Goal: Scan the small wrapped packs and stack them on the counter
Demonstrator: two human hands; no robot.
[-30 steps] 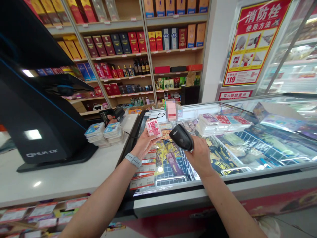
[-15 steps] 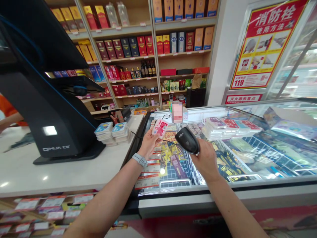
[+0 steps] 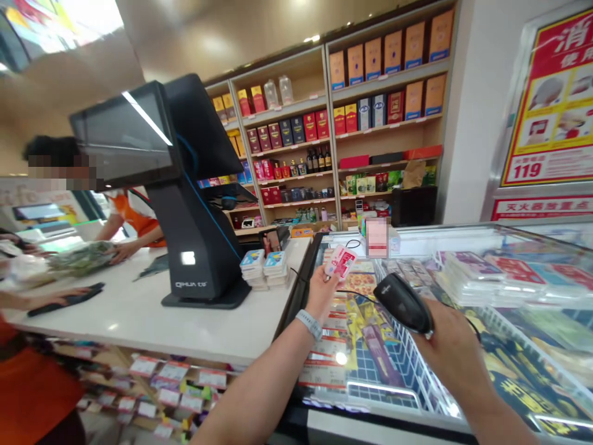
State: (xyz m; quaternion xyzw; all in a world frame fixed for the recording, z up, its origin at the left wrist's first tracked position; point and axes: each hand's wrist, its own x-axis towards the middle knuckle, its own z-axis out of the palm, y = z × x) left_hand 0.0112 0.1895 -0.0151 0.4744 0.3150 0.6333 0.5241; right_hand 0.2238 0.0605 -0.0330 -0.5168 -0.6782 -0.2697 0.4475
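My left hand, with a grey band on the wrist, pinches a small pink and white packet in its fingertips. My right hand grips a black handheld barcode scanner, whose thin black cable trails off to the left. The scanner's head tilts up and left toward the packet, with a gap between them. Both hands are above the glass top of a chest freezer, and goods show through the glass below them.
To the left stand a white checkout counter, a black POS terminal and stacks of blue-and-white cards. A co-worker in an orange apron stands beyond the terminal. Shelves of boxed liquor fill the back.
The view has swung left and up, bringing the co-worker and the terminal's screen into sight. The packet stays in my left hand and the scanner in my right.
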